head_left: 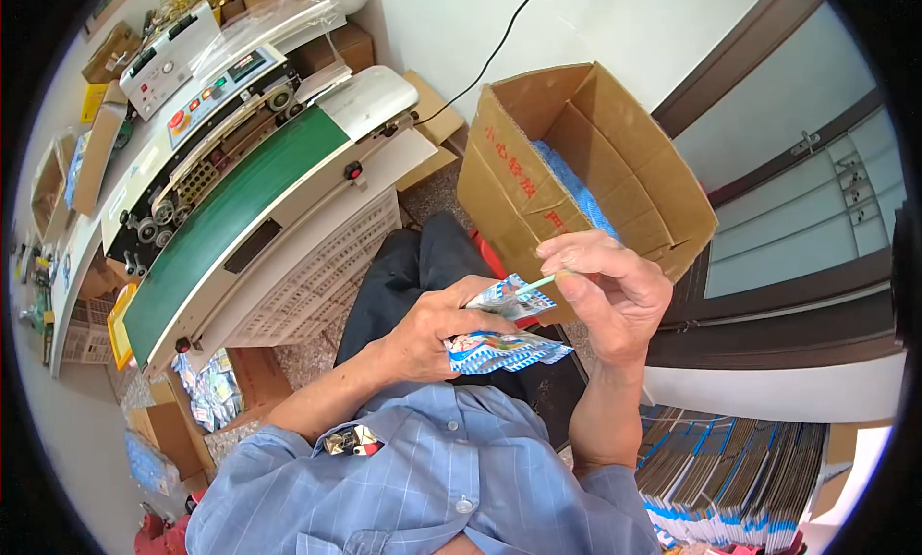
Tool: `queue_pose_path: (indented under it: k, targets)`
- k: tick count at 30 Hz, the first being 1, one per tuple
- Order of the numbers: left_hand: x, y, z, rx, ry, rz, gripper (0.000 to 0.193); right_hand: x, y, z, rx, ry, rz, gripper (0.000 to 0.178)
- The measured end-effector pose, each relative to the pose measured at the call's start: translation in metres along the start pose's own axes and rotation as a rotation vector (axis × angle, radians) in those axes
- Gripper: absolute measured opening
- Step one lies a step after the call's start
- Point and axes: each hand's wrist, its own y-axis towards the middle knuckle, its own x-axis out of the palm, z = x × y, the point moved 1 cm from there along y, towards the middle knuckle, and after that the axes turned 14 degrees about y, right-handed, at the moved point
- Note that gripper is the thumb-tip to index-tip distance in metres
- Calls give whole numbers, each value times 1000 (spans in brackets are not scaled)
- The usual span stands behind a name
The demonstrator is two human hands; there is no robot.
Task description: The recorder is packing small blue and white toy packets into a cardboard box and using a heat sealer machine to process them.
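In front of my chest, my left hand point(437, 329) is closed round blue-and-white printed packets point(504, 353), with the fingers between an upper and a lower one. Just to the right, my right hand point(619, 301) pinches a thin pale green stick point(536, 285) between thumb and fingertips. The stick's other end meets the edge of the upper packet point(519, 303); whether it is inside or only against it, I cannot tell. My palm and fingers cover the packets' left part.
To the left stands a sealing machine with a green conveyor belt point(240, 209) and a control panel point(206, 99). A tall open cardboard box point(514, 190) holding blue plastic point(576, 185) is ahead. Packets fill a carton point(254, 382) at lower left; flat cardboard stacks point(730, 469) lie at lower right.
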Motion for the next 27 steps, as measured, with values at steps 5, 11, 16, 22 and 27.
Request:
queue_pose_path:
  k: [5,11,16,22,27]
  targets:
    - [-3,-6,-6,-67,42,53,36,4,4,5,94,-63,-25,14]
    - [-11,-9,-13,-96,74,97,36,4,20,22,54,-149,-196,13]
    - [-17,-15,-22,-110,160,158,35,15,37,35,146,-323,-486,20]
    - [-34,-29,-29,-250,92,237,31,35,35,67,510,96,-349,58]
    - [-57,-46,-34,-413,48,334,29,53,44,121,818,468,-297,54]
